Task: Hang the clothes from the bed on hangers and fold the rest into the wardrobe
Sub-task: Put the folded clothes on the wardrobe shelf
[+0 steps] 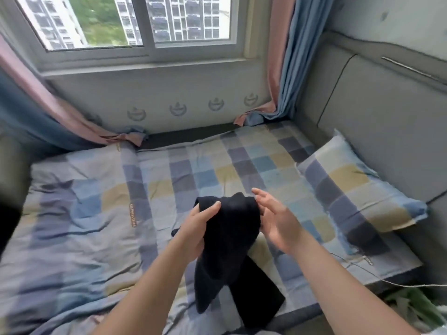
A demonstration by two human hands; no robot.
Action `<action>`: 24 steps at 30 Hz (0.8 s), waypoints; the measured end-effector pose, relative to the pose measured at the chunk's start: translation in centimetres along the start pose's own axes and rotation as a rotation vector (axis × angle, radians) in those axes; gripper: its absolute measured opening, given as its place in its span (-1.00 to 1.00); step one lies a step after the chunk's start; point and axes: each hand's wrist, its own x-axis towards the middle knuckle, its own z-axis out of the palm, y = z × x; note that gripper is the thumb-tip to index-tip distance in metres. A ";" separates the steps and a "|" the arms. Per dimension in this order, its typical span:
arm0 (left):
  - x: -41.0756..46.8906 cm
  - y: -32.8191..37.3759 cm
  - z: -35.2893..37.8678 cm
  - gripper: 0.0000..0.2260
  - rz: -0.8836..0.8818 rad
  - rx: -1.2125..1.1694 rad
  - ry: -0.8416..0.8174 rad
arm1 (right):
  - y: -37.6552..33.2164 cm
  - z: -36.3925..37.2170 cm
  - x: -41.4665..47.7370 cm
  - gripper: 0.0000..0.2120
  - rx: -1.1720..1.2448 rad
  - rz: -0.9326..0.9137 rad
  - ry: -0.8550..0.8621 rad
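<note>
Two bare hands meet over a bed covered in a checked sheet (217,165) of blue, grey and pale yellow squares. At the far left a rumpled checked quilt (72,226) in the same colours lies across the mattress, with a pink and blue curtain (48,112) trailing down onto its upper edge. The left hand (197,228) is closed around a dark navy, soft cloth garment (232,245), thumb on top and fingers wrapped under its bunched upper part. The garment hangs from that grip above the bed's near edge, and its lower end drapes down toward the bottom of the view. Just right of it, the right hand (275,223) is spread, palm toward the cloth, fingertips touching the garment's top fold without gripping it. Farther right a checked pillow (358,189) rests against a grey padded headboard (387,117).
</note>
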 end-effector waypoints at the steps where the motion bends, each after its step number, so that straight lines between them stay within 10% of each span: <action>1: 0.3 -0.5 0.1 -0.67 -0.009 -0.012 0.006 | 0.7 -0.3 0.5 -0.53 -0.013 0.030 -0.018; 11: 3.7 -3.1 5.4 -0.50 -0.024 -0.223 0.064 | 4.7 -7.9 -0.1 -0.42 -0.344 0.244 -0.208; 17: 5.6 -2.9 8.7 -0.52 0.025 -0.424 0.157 | 6.0 -14.2 0.6 -0.77 -0.607 0.315 -0.282; 24: 7.9 -6.3 9.1 -0.66 0.013 -0.363 0.439 | 1.1 -20.9 2.9 -0.89 -0.734 -0.034 0.043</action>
